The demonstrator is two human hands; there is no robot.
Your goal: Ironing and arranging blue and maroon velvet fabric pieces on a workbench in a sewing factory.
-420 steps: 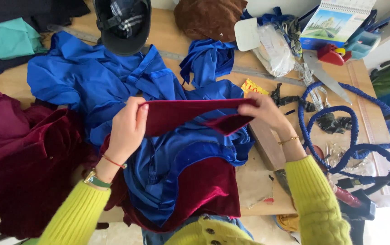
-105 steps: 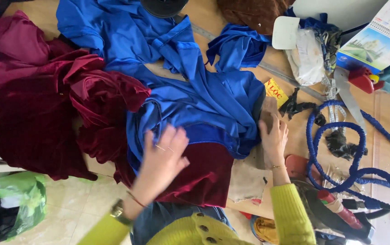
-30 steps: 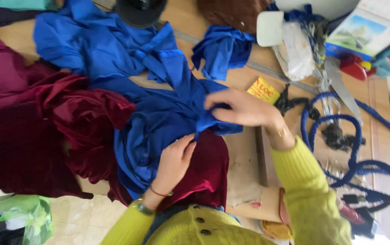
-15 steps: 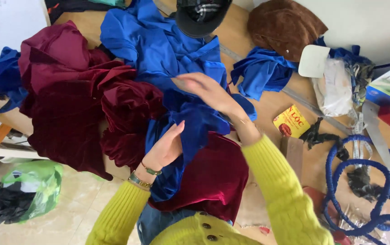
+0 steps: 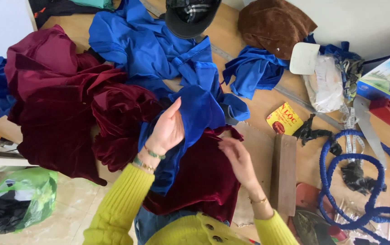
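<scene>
Between the two hands, at the near edge of a cluttered wooden bench (image 5: 258,109), a piece of maroon velvet (image 5: 199,181) lies flat and hangs over the edge toward the person's lap. On it, the right hand (image 5: 235,156) is curled with fingertips pinched at the top edge of the velvet, seemingly gripping a small fold, though the exact hold is too small to tell. Just left of it, the left hand (image 5: 167,129) is raised with fingers together and mostly straight, its palm pressed against a fold of blue fabric (image 5: 195,113) that drapes down over the velvet; whether the thumb clasps the cloth cannot be told. Both arms wear yellow knit sleeves (image 5: 117,208), with bracelets at the wrists.

Left of the left hand, a heap of crumpled maroon velvet (image 5: 63,109) covers that end of the bench. Beyond the hands, more blue cloth (image 5: 149,45) spreads toward a dark cap (image 5: 190,16), with a brown fabric bundle (image 5: 272,22) to its right. Just right of the right hand stands a wooden block (image 5: 284,172), and past it a small yellow packet (image 5: 284,119), a coil of blue cord (image 5: 344,181) and large scissors (image 5: 372,122). Below the left arm, a green plastic bag (image 5: 27,195) sits on the floor.
</scene>
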